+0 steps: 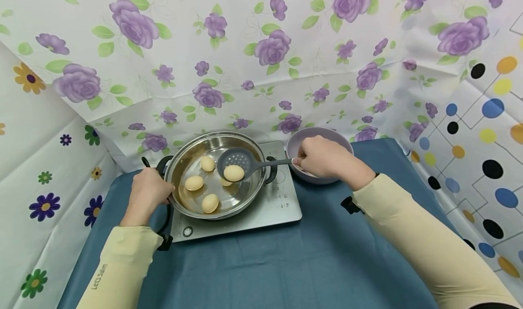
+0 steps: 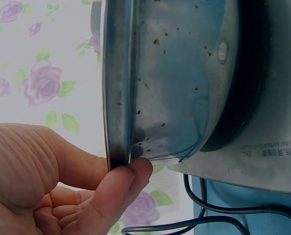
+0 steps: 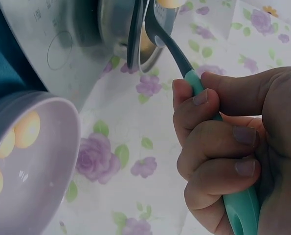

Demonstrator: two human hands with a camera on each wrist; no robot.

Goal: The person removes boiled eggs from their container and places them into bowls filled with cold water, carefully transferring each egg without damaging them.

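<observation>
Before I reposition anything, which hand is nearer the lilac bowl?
Right. The right hand overlaps the lilac bowl in the head view; the left hand is across the steel pan from it, pinching the rim.

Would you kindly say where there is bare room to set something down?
The blue cloth is bare in front of the cooker, between the sleeves, and right of the bowl. The pot is crowded: eggs inside, left hand pinching its rim, skimmer above in the right hand.

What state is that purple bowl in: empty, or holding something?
Not empty: the right wrist view shows at least three eggs inside the bowl, though part is cut off.
</observation>
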